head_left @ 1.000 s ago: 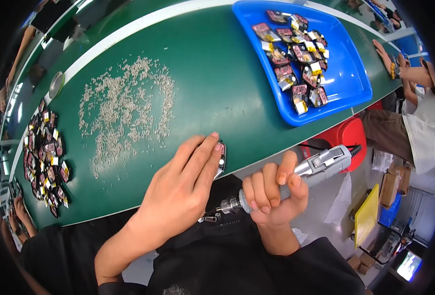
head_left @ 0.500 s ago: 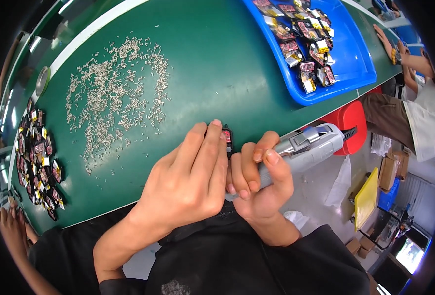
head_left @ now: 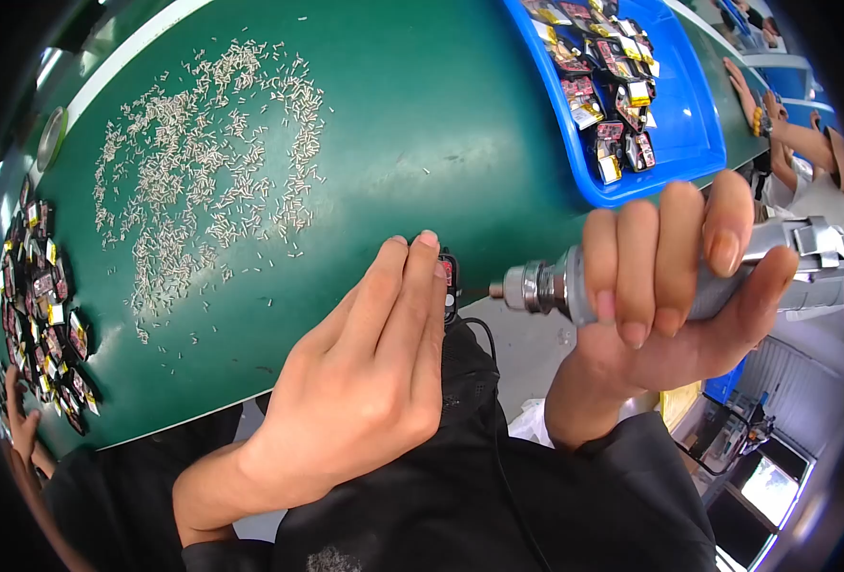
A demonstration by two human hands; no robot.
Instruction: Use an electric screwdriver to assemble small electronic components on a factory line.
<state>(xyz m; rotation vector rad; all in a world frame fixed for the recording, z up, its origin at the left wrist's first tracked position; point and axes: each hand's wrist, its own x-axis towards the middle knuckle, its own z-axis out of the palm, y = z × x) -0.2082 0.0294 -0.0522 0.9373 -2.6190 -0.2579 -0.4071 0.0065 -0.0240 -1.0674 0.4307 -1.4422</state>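
My left hand [head_left: 360,367] lies at the table's near edge, fingers pressed together and closed on a small black device [head_left: 450,288] with a red circuit board inside. Much of that device is hidden behind the fingers. A grey electric screwdriver [head_left: 575,283] is wrapped in the fingers of my right hand [head_left: 670,286], raised to the right of the device. Its metal nose points left at the device, and the thin bit is blurred; I cannot tell whether it touches.
Many small screws [head_left: 188,172] are scattered on the green table [head_left: 393,114]. A pile of similar devices [head_left: 45,315] lies at the left, and more sit in a blue tray [head_left: 684,143] at the far right. Other people's hands show at both sides. A black cable [head_left: 489,348] hangs near my lap.
My right hand has moved right and up, bringing the screwdriver round so its nose faces the device. My left hand still holds the device, and the whole view has shifted slightly.
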